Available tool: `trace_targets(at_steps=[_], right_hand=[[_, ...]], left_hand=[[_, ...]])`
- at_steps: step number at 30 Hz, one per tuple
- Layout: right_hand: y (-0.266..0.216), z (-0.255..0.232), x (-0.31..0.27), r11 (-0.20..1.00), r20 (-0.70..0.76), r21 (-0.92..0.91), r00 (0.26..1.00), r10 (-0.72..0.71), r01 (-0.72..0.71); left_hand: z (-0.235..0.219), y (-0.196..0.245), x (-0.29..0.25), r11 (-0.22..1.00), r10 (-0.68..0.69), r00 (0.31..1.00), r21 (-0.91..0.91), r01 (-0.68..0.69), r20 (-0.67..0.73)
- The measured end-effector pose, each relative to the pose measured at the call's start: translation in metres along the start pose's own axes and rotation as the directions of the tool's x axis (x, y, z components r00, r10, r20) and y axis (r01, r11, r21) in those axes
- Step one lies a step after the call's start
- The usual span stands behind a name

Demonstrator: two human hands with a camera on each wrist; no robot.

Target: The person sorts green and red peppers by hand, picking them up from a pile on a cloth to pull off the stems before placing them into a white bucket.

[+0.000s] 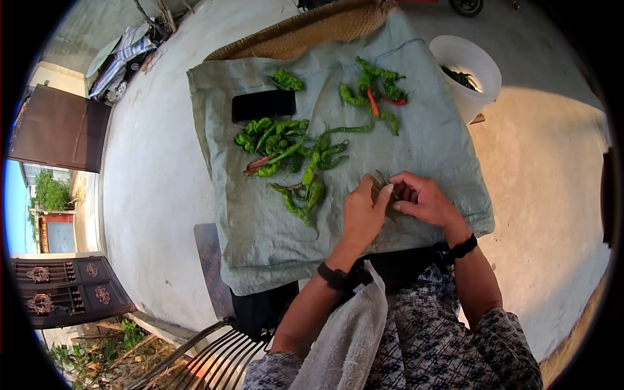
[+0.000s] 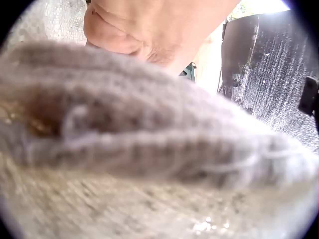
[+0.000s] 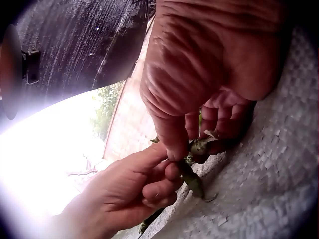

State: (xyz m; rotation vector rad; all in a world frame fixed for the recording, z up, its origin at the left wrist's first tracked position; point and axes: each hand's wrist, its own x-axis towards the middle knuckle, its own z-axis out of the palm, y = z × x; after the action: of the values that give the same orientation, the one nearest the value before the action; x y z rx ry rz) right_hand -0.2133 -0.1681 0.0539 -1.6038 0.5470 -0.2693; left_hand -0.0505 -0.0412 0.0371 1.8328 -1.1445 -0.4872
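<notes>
Over the front of the grey-green woven sheet (image 1: 416, 136), my left hand (image 1: 364, 211) and right hand (image 1: 424, 200) meet fingertip to fingertip. In the right wrist view, the right hand (image 3: 204, 64) comes from above and pinches a small green pepper (image 3: 192, 180) with curled fingers; the left hand (image 3: 132, 191) grips at it from below, thumb touching the other hand. A pile of green peppers (image 1: 279, 143), with a few reddish ones, lies left of the hands. Blurred cloth hides the left fingers in the left wrist view, where only the left palm side (image 2: 144, 25) shows.
A black phone (image 1: 263, 106) lies above the pile, beside a small pepper clump (image 1: 286, 80). Another group of green and red peppers (image 1: 364, 88) is at the upper right. A white bucket (image 1: 487, 68) holding green pieces stands beyond the right edge. A towel (image 1: 348, 338) hangs between the forearms.
</notes>
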Motion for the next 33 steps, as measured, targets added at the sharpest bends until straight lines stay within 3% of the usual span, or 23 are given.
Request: trace_targets(at_steps=[2, 5, 8, 12, 15, 17, 20, 23, 26, 29, 30, 32, 33], right_hand=[[0.001, 0.003, -0.001, 1.000, 0.000, -0.018, 1.000, -0.001, 0.001], [0.013, 0.005, 0.002, 1.000, -0.012, -0.016, 1.000, -0.019, 0.019], [0.014, 0.005, 0.004, 0.999, -0.026, 0.046, 1.000, 0.016, -0.015], [0.002, 0.004, 0.003, 0.998, -0.060, -0.045, 0.998, 0.036, -0.039], [0.001, 0.005, 0.002, 0.993, -0.085, -0.114, 0.996, 0.001, -0.011], [0.001, 0.006, 0.002, 0.990, -0.094, -0.139, 0.995, -0.021, 0.008], [0.000, 0.008, 0.002, 0.989, -0.101, -0.149, 0.994, -0.035, 0.020], [-0.001, 0.009, 0.000, 0.987, -0.113, -0.159, 0.993, -0.029, 0.010], [0.001, 0.008, 0.002, 0.986, -0.121, -0.164, 0.992, -0.022, 0.002], [0.004, 0.008, 0.002, 0.990, -0.126, -0.143, 0.992, -0.022, 0.004], [0.004, 0.008, 0.002, 0.988, -0.129, -0.151, 0.991, -0.029, 0.010], [0.003, 0.009, 0.003, 0.989, -0.126, -0.146, 0.992, -0.021, 0.003], [0.004, 0.008, 0.004, 0.991, -0.122, -0.134, 0.992, -0.005, -0.011]], left_hand=[[-0.004, 0.006, 0.001, 0.992, -0.063, 0.998, -0.106, 0.064, 0.017], [-0.005, 0.021, 0.005, 0.812, -0.339, 0.901, -0.399, 0.426, 0.271], [-0.005, 0.018, 0.004, 0.786, -0.313, 0.904, -0.455, 0.419, 0.292], [-0.027, 0.010, -0.007, 0.990, -0.109, 0.993, -0.093, 0.104, -0.052], [-0.071, 0.001, -0.014, 0.962, 0.063, 0.971, 0.272, 0.002, -0.229], [-0.095, -0.018, -0.019, 0.883, 0.128, 0.952, 0.468, 0.017, -0.277], [-0.117, -0.030, -0.025, 0.801, 0.088, 0.984, 0.599, 0.024, -0.157], [-0.123, -0.033, -0.025, 0.808, 0.037, 0.994, 0.588, 0.029, -0.100], [-0.122, -0.041, -0.021, 0.811, 0.138, 0.975, 0.585, -0.011, -0.173], [-0.119, -0.041, -0.024, 0.963, -0.089, 0.952, 0.219, 0.157, -0.292], [-0.119, -0.040, -0.023, 0.978, -0.200, 0.947, 0.004, 0.208, -0.251], [-0.121, -0.034, -0.022, 0.860, -0.378, 0.920, -0.408, 0.307, -0.106], [-0.122, -0.029, -0.022, 0.792, -0.418, 0.907, -0.510, 0.335, -0.054]])
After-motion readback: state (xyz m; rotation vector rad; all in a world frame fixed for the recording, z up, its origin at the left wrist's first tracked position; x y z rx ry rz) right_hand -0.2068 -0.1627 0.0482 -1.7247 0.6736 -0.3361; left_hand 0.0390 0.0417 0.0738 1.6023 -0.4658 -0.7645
